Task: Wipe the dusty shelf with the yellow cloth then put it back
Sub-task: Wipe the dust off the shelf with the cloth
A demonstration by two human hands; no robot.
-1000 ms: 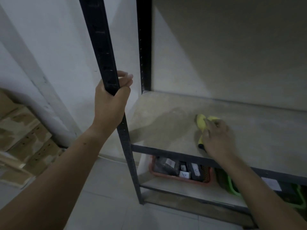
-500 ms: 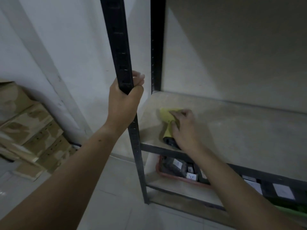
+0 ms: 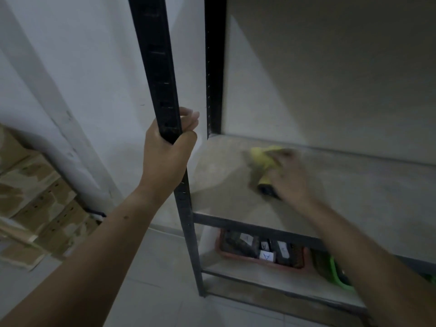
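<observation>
The yellow cloth point(image 3: 263, 160) lies on the dusty pale shelf board point(image 3: 354, 185), a little right of its left end and towards the back. My right hand point(image 3: 291, 178) presses down on the cloth and covers its right part; the hand is motion-blurred. A dark end of the cloth pokes out below the palm. My left hand point(image 3: 168, 149) grips the black front upright point(image 3: 162, 90) of the rack, fingers wrapped round it.
A second black upright point(image 3: 214, 67) stands at the back left corner against the wall. On the lower shelf sit a red tray point(image 3: 259, 253) of labelled dark items and a green basket point(image 3: 337, 274). Wooden boards point(image 3: 35, 208) are stacked on the floor at left.
My right hand slid the cloth left across the shelf, then back to the right and farther towards the wall. The left hand kept its grip on the upright.
</observation>
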